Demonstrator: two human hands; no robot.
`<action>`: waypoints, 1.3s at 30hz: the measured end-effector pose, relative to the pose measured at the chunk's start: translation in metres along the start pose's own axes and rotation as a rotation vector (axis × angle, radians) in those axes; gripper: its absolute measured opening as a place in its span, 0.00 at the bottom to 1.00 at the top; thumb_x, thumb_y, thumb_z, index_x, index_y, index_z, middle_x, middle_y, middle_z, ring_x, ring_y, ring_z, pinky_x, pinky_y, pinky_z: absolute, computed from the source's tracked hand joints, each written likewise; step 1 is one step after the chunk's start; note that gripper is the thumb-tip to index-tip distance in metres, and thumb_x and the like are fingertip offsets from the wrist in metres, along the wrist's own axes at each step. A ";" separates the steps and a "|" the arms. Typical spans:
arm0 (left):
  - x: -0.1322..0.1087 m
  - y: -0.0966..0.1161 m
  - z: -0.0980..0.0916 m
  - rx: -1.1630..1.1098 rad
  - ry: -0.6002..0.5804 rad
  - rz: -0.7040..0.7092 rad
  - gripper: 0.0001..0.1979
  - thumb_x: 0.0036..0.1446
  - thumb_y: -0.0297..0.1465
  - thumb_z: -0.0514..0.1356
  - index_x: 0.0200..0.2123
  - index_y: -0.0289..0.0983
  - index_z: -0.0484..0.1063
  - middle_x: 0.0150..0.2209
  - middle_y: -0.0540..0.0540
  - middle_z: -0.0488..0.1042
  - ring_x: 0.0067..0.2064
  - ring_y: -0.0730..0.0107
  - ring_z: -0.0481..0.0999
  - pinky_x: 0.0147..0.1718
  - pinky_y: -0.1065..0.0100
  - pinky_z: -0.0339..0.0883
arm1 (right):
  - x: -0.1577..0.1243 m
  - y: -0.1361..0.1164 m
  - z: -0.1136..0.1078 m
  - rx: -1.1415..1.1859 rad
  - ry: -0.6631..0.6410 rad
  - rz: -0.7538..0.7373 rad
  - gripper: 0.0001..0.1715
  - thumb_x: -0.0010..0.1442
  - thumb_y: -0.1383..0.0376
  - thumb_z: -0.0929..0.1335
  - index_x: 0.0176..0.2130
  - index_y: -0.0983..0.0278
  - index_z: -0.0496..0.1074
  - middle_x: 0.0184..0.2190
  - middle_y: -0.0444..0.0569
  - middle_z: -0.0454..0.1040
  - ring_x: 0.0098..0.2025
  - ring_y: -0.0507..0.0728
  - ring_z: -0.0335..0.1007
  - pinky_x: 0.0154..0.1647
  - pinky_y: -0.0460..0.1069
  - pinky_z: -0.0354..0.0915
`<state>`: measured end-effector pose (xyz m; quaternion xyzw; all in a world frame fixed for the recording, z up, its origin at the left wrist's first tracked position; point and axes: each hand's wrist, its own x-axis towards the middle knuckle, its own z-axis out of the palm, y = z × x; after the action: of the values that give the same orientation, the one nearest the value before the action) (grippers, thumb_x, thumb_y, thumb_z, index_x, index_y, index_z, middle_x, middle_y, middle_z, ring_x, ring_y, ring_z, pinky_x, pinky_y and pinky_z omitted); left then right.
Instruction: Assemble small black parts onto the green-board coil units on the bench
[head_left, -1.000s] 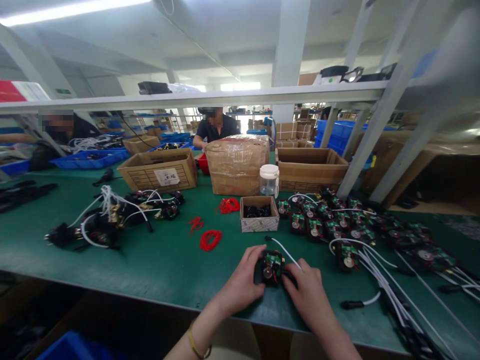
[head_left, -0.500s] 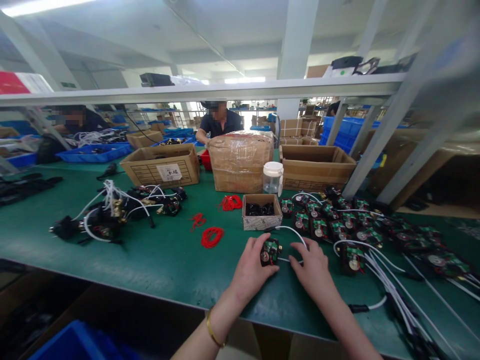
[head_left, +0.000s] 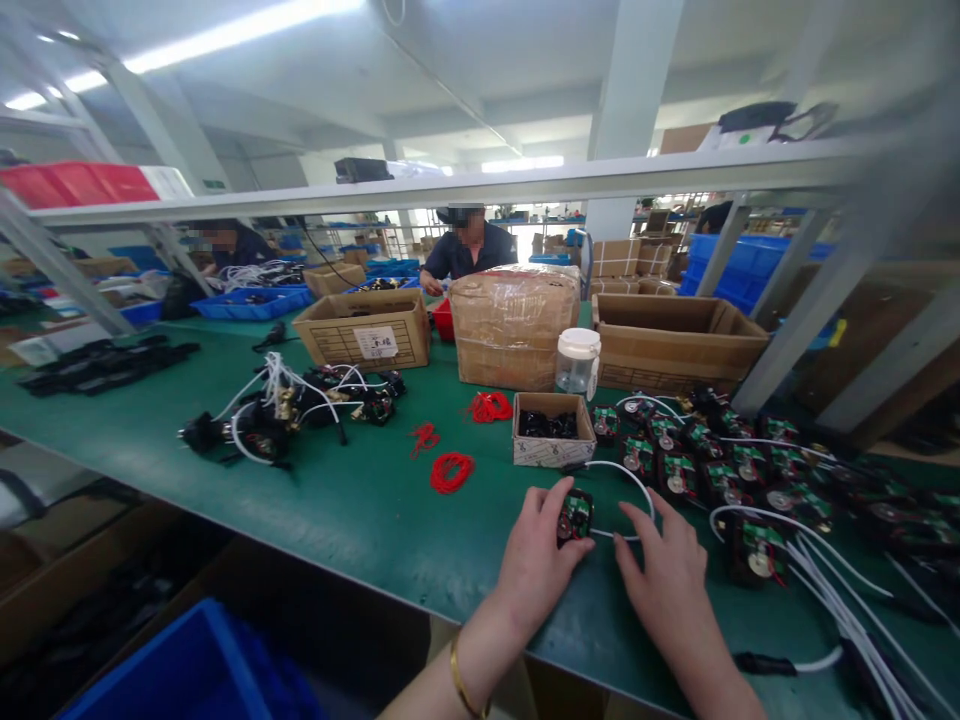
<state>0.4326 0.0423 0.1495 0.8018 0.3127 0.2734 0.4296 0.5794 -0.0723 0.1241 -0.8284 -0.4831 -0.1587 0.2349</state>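
Note:
My left hand (head_left: 538,557) grips a small black module with a green circuit board (head_left: 575,516) just above the green table (head_left: 360,500). A white cable (head_left: 628,482) loops from the module to the right. My right hand (head_left: 667,585) rests beside it, fingers stretched out over the cable on the table, holding nothing I can see. A small open cardboard box of black parts (head_left: 550,434) stands just beyond my hands.
Several like modules with white cables (head_left: 720,470) lie to the right. Red wire coils (head_left: 451,472) and a pile of wired parts (head_left: 292,410) lie to the left. Cardboard boxes (head_left: 514,325), a plastic jar (head_left: 577,362) and two seated people are farther back. A blue bin (head_left: 180,670) sits below the table edge.
My left hand lifted the module away from my right hand, which let go and flattened over the cable. My view swung to the left.

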 end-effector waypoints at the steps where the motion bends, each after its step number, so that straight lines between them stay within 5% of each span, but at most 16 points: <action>1: -0.002 0.000 0.001 -0.003 -0.003 0.000 0.41 0.53 0.27 0.71 0.67 0.51 0.61 0.55 0.44 0.67 0.56 0.56 0.72 0.60 0.57 0.67 | -0.001 0.000 -0.001 -0.013 0.015 0.003 0.21 0.68 0.61 0.60 0.54 0.64 0.72 0.61 0.67 0.62 0.55 0.74 0.66 0.44 0.65 0.67; 6: -0.014 0.001 -0.012 -0.006 -0.021 -0.025 0.52 0.45 0.32 0.77 0.70 0.49 0.56 0.59 0.43 0.66 0.59 0.55 0.71 0.61 0.58 0.65 | -0.009 0.006 -0.010 -0.063 0.181 -0.055 0.22 0.69 0.58 0.59 0.51 0.66 0.74 0.60 0.69 0.65 0.52 0.75 0.69 0.40 0.64 0.67; 8: -0.015 -0.005 -0.030 0.010 0.025 -0.037 0.40 0.52 0.35 0.73 0.66 0.46 0.63 0.57 0.43 0.68 0.55 0.59 0.74 0.57 0.61 0.68 | -0.013 0.011 -0.013 -0.050 0.257 -0.114 0.21 0.69 0.57 0.60 0.50 0.67 0.74 0.57 0.69 0.67 0.50 0.74 0.70 0.41 0.64 0.67; 11: -0.005 -0.023 -0.071 0.190 0.180 -0.103 0.10 0.66 0.32 0.60 0.47 0.40 0.78 0.46 0.45 0.75 0.46 0.65 0.76 0.50 0.64 0.70 | -0.018 0.015 -0.016 -0.018 0.303 -0.206 0.19 0.69 0.58 0.62 0.50 0.67 0.72 0.54 0.67 0.70 0.47 0.72 0.70 0.42 0.63 0.66; 15: 0.022 -0.053 -0.127 0.531 0.259 -0.249 0.07 0.63 0.25 0.60 0.37 0.38 0.80 0.38 0.45 0.76 0.42 0.64 0.76 0.45 0.65 0.68 | -0.023 0.011 -0.015 0.038 0.321 -0.285 0.17 0.69 0.60 0.62 0.51 0.67 0.70 0.50 0.65 0.71 0.45 0.71 0.70 0.42 0.62 0.65; 18: 0.045 -0.067 -0.149 0.585 0.214 -0.257 0.07 0.60 0.24 0.62 0.37 0.37 0.81 0.37 0.44 0.78 0.42 0.63 0.77 0.45 0.66 0.68 | -0.024 0.007 -0.012 0.043 0.304 -0.315 0.16 0.69 0.62 0.61 0.51 0.67 0.69 0.48 0.64 0.70 0.44 0.69 0.69 0.42 0.62 0.65; 23: 0.081 -0.072 -0.154 0.650 0.076 -0.204 0.09 0.61 0.29 0.63 0.42 0.40 0.83 0.41 0.43 0.80 0.45 0.62 0.78 0.48 0.66 0.67 | -0.025 0.011 -0.007 0.074 0.285 -0.316 0.15 0.70 0.62 0.61 0.51 0.68 0.69 0.49 0.63 0.69 0.45 0.68 0.69 0.43 0.62 0.66; 29: 0.099 -0.075 -0.149 0.708 -0.034 -0.218 0.08 0.57 0.26 0.64 0.35 0.41 0.84 0.38 0.44 0.81 0.43 0.61 0.79 0.46 0.66 0.68 | -0.029 0.014 -0.002 0.113 0.274 -0.308 0.14 0.70 0.62 0.61 0.50 0.65 0.68 0.49 0.61 0.68 0.47 0.67 0.69 0.44 0.60 0.66; 39: 0.083 -0.059 -0.155 0.637 0.101 -0.191 0.09 0.62 0.26 0.57 0.34 0.37 0.79 0.40 0.41 0.78 0.46 0.59 0.77 0.47 0.63 0.67 | -0.034 0.016 0.004 0.187 0.232 -0.236 0.16 0.71 0.59 0.60 0.51 0.64 0.69 0.51 0.59 0.67 0.49 0.65 0.69 0.48 0.60 0.67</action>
<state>0.3622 0.2096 0.1872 0.8484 0.4769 0.1598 0.1650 0.5777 -0.1014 0.1003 -0.7166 -0.5592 -0.2341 0.3450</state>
